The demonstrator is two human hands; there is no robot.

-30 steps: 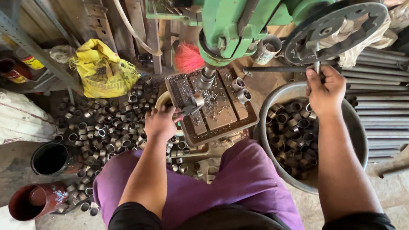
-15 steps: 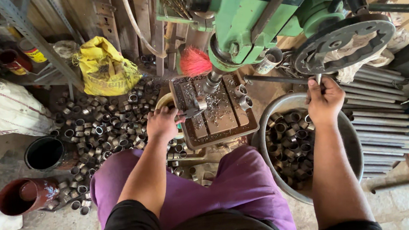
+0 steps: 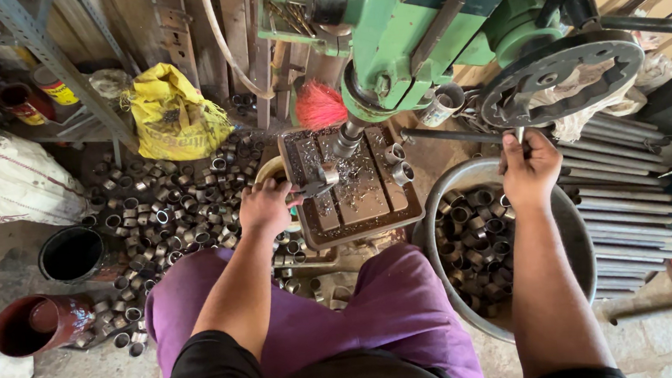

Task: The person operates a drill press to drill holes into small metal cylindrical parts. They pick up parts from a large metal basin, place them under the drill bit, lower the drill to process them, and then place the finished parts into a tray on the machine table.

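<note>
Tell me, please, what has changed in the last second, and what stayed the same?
Very little moved. The right hand slid slightly toward the person along the handle of the green drill press and keeps its grip. The left hand stays at the small metal ring under the spindle on the drill table. The basin of rings and the pile of rings on the floor lie unchanged.

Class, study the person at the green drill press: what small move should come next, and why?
Probably pull the feed handle down with the right hand. The left hand steadies a metal ring on the drill table, right below the spindle, which stands just above it.
</note>
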